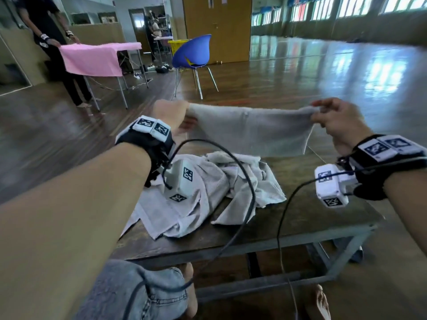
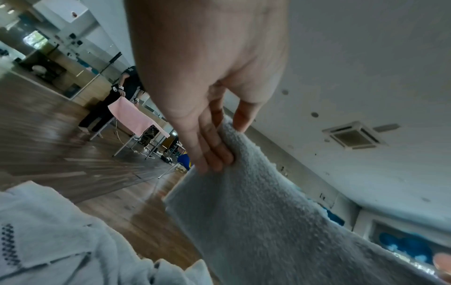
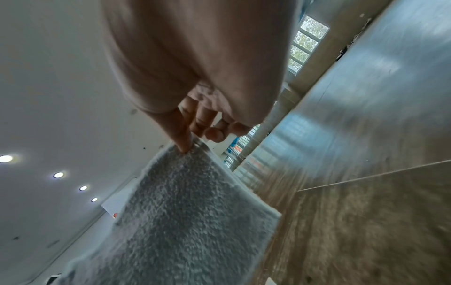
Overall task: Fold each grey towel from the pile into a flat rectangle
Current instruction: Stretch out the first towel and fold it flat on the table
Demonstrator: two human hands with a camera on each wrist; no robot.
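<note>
A grey towel (image 1: 251, 131) hangs stretched in the air above the table, held by its two upper corners. My left hand (image 1: 175, 114) pinches the left corner; in the left wrist view the fingers (image 2: 214, 152) press the towel (image 2: 268, 221) against the thumb. My right hand (image 1: 332, 116) pinches the right corner, and the right wrist view shows a fingertip (image 3: 183, 146) on the edge of the towel (image 3: 180, 212). Below the held towel, a crumpled pile of grey towels (image 1: 208, 192) lies on the table (image 1: 300, 218).
The dark table has a metal frame (image 1: 342, 250) and its near edge is close to my knees. Cables (image 1: 242, 192) from the wrist cameras loop over the pile. Beyond stand a blue chair (image 1: 191, 56) and another person at a table with a pink towel (image 1: 92, 58).
</note>
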